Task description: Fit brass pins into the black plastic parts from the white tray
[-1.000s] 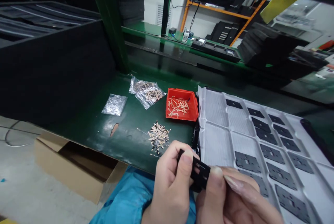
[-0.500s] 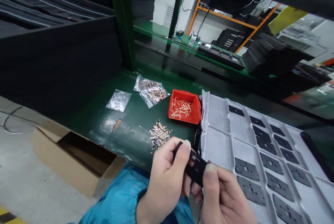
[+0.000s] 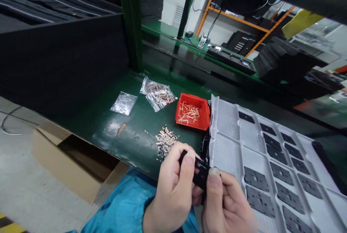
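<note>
A small flat black plate with cut-outs is held up between both hands, above the near edge of the bench. My left hand grips its left end, thumb on top. On the right end presses the thumb of my right hand, with fingers curled beneath. Fingers cover much of the plate. Just beyond my left hand lies a pile of small beige and dark strips. To the right, a white compartment tray holds several similar black plates.
A red bin with thin cream strips stands behind the pile. Clear bags of parts and a flat clear bag lie farther left on the green bench. An open cardboard box sits below left; a black crate rises above it.
My right hand has shifted slightly left, and the black plate has tilted between the fingers. Both hands keep their hold. The view has moved a little.
</note>
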`<state>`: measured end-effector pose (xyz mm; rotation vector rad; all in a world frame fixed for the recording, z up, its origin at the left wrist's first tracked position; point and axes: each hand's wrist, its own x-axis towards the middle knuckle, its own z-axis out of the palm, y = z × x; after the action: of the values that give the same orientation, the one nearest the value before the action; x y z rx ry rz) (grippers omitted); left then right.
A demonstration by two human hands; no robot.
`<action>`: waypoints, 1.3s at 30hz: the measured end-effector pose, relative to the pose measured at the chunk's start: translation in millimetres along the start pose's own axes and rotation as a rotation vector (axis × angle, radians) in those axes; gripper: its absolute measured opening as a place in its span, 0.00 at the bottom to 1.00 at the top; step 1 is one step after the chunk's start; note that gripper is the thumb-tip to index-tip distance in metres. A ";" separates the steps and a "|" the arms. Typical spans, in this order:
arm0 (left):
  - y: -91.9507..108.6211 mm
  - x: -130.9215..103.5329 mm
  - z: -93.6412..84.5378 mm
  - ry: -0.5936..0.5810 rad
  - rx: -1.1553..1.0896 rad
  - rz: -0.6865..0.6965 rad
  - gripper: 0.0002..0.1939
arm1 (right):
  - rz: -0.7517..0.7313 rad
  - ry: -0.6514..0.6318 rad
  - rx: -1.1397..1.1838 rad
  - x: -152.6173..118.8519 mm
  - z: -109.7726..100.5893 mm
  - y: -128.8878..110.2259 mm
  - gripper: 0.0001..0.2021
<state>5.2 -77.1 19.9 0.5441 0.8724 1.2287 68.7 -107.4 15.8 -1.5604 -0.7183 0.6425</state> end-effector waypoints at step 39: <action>-8.5 4.1 -25.3 -0.057 0.394 0.323 0.13 | -0.439 -0.232 -0.097 42.5 -18.7 13.6 0.06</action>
<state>-10.1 -77.8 -2.4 1.0647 1.0106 1.3286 111.7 -88.2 4.4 -1.3634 -1.2400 0.4675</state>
